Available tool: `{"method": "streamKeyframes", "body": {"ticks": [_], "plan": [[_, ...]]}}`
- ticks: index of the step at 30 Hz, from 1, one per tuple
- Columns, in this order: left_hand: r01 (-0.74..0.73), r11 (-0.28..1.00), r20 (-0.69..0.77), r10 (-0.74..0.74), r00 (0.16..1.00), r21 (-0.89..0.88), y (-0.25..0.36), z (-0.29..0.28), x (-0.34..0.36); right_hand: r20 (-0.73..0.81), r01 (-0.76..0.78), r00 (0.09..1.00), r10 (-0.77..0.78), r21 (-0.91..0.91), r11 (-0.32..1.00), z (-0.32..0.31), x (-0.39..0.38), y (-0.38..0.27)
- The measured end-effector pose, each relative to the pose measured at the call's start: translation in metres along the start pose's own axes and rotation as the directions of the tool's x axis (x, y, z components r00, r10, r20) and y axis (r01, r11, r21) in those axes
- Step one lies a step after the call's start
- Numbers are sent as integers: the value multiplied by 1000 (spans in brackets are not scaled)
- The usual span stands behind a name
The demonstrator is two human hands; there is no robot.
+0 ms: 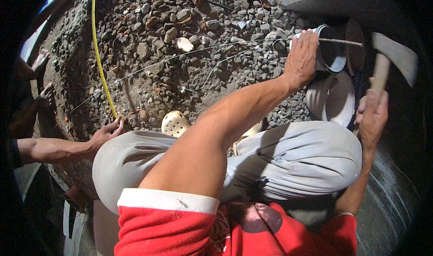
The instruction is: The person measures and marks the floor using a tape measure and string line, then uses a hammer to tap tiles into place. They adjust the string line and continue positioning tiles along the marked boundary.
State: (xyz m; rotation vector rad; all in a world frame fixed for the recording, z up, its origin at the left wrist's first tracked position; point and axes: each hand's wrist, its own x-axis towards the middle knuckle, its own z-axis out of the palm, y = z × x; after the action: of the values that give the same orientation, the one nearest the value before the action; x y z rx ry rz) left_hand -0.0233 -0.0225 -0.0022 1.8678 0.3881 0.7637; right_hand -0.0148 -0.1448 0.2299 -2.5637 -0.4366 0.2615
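The camera sat on the wearer's head and looked steeply down through a wide fisheye lens, its rim dark and curved. The red shirt (252, 242) and trousers (297, 161) filled the near, lower part; gravel (149, 35) stretched away toward the top.

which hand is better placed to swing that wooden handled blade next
Right, most likely: the right hand grips the wooden handle, with the blade appearing near the end of the thin rod; the left hand is at the pale pipe.

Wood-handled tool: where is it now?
Head view, upper right: the wood-handled tool is held in the right hand, to the right of the white tubes.
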Motion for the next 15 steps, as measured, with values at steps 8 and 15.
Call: {"method": "streamKeyframes", "body": {"ticks": [8,15], "plan": [[47,996,41,-45,998,-72,2,-2,0,-82,1,997,0,19,1000,-5,-2,6],[25,997,13,-24,1000,-69,6,-1,1,-34,52,998,-51,36,998,-2,-6,11]]}}
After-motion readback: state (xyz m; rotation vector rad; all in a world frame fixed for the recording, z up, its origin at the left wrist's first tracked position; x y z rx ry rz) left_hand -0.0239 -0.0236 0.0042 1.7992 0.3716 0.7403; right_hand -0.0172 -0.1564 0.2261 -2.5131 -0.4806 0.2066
